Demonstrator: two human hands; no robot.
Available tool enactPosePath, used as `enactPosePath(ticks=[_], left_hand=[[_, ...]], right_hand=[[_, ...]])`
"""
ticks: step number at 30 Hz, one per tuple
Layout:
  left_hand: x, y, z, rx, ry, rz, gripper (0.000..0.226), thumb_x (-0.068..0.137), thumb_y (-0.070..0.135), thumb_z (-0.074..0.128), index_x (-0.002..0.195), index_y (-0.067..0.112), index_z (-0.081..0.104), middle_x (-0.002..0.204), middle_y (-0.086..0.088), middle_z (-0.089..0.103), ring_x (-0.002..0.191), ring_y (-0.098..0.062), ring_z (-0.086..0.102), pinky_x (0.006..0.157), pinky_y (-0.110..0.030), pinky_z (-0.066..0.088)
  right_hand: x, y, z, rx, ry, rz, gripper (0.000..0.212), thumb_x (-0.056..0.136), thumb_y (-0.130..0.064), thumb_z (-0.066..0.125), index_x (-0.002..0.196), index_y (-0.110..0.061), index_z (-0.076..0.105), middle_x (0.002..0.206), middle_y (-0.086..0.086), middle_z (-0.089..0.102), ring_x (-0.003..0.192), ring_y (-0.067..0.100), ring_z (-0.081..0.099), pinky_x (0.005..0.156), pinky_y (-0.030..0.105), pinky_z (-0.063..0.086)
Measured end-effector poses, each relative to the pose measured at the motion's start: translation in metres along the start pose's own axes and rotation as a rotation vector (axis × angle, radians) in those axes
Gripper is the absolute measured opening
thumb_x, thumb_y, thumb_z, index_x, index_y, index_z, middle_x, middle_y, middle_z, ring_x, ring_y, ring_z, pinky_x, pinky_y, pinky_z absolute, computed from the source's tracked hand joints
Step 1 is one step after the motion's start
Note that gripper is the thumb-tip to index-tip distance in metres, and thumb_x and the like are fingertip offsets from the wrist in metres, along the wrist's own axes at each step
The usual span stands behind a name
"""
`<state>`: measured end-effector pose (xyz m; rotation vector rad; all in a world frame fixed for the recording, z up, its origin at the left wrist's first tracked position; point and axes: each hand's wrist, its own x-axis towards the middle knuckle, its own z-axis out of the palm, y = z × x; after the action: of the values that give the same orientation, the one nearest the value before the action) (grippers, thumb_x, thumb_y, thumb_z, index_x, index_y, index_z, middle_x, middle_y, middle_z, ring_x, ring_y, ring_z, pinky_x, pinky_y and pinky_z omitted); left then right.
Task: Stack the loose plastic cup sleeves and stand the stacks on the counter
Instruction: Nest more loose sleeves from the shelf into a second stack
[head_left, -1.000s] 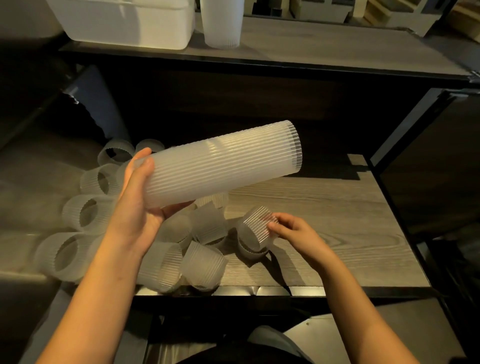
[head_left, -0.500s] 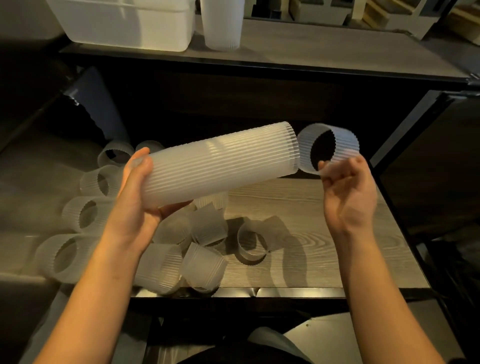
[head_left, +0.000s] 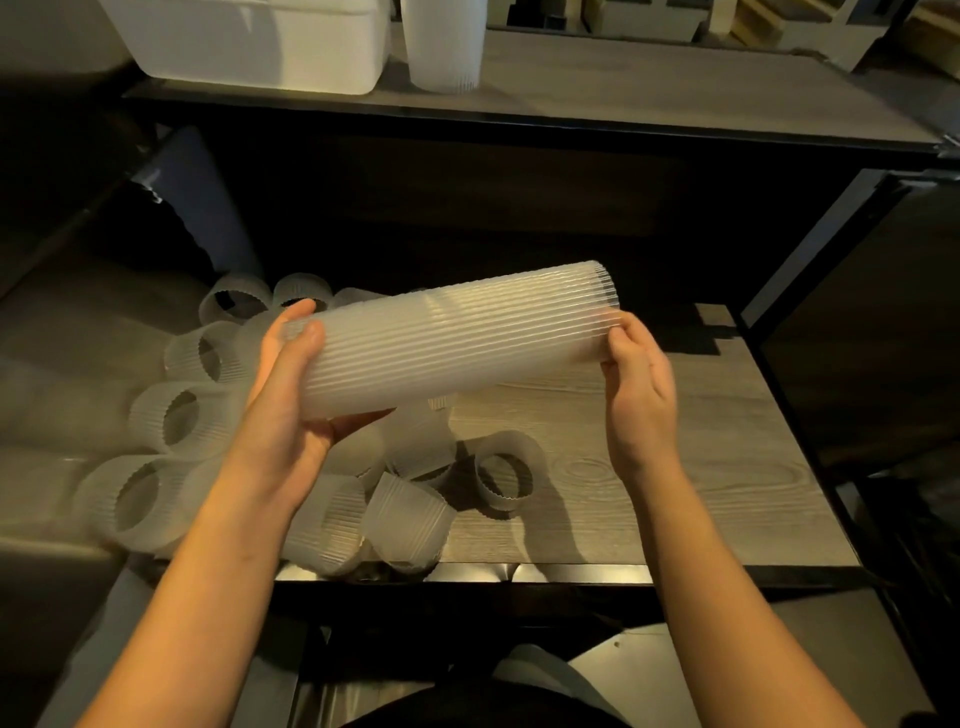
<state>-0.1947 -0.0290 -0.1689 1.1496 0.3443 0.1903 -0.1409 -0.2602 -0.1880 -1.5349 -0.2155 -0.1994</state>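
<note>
A long stack of ribbed translucent cup sleeves (head_left: 457, 340) lies nearly level in the air above the lower shelf. My left hand (head_left: 291, 395) grips its left end from below, thumb on top. My right hand (head_left: 636, 379) holds its right end, fingers curled around the rim. Under the stack, several loose sleeves (head_left: 410, 514) lie in a heap on the wooden shelf (head_left: 675, 467), one of them an open ring (head_left: 501, 475) lying on its side. A finished stack (head_left: 444, 44) stands upright on the counter (head_left: 675, 88) above.
A white plastic bin (head_left: 260, 41) sits on the counter left of the standing stack. More loose sleeves (head_left: 156, 415) spread off to the left of the shelf. A dark frame post (head_left: 810, 239) borders the shelf on the right.
My right hand picked a loose sleeve from the heap, lifted it to the stack's right end and pushed it on. It now holds that end. The left hand kept the stack almost still.
</note>
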Motion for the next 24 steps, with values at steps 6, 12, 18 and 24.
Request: enactPosePath(ticks=[6,12,18,24], left_hand=[[-0.004,-0.002,-0.005,-0.01,0.005,-0.001,0.025,0.09,0.031,0.049,0.114,0.036,0.05,0.128,-0.004,0.041,0.113,-0.026,0.049,0.065,-0.036,0.056],[-0.008,-0.005,-0.007,-0.004,-0.004,-0.009,0.024,0.09,0.031,0.048,0.113,0.037,0.049,0.125,-0.003,0.043,0.113,-0.026,0.049,0.066,-0.036,0.056],[-0.012,-0.007,-0.011,0.023,-0.028,-0.009,0.026,0.088,0.033,0.049,0.114,0.038,0.049,0.125,-0.003,0.041,0.112,-0.026,0.048,0.065,-0.035,0.056],[-0.013,-0.007,-0.014,0.025,-0.025,-0.022,0.029,0.086,0.034,0.049,0.114,0.038,0.049,0.12,-0.001,0.043,0.108,-0.024,0.05,0.066,-0.038,0.057]], right_hand=[[-0.008,0.018,-0.008,-0.08,0.16,0.03,0.019,0.098,-0.023,0.038,0.11,-0.027,0.053,0.108,-0.01,0.056,0.101,0.002,0.055,0.084,0.018,0.045],[-0.023,0.079,-0.011,-0.794,-0.276,0.476,0.042,0.088,-0.034,0.058,0.128,-0.025,0.047,0.114,-0.001,0.044,0.108,0.018,0.049,0.088,0.033,0.046],[-0.036,0.097,-0.004,-0.888,-0.356,0.526,0.031,0.095,-0.032,0.047,0.125,-0.026,0.05,0.083,-0.007,0.054,0.085,0.015,0.057,0.079,0.038,0.051],[-0.036,0.094,-0.018,-0.567,-0.178,0.481,0.026,0.097,-0.02,0.041,0.114,-0.028,0.059,0.111,0.001,0.06,0.094,0.011,0.051,0.081,0.03,0.046]])
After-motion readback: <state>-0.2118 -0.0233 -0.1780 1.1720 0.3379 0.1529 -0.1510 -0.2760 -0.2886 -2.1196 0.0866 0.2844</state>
